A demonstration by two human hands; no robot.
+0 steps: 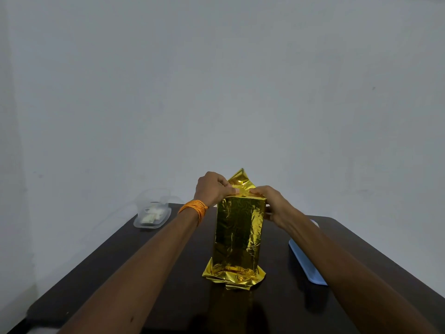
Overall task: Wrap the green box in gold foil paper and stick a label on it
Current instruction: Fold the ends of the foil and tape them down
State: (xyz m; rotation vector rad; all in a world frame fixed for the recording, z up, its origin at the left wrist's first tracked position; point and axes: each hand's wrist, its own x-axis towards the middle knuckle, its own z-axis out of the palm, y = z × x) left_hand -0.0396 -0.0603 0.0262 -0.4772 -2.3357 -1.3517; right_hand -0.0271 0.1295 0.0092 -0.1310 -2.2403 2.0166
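wrap: gold foil [237,235] is covering the green box mid-table, near end folded | left hand [214,189] and right hand [272,203] are pinching down the far flap | label: seemingly none yet

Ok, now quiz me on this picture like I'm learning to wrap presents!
1. True or false: the gold-wrapped box lies flat on the table.
2. What lies right of the box? A blue tray, B clear tub, C scissors.
3. Fill in: the left hand and right hand pinch the foil at the box's ___.
Key: 1 false, it stands upright; 2 A; 3 top.
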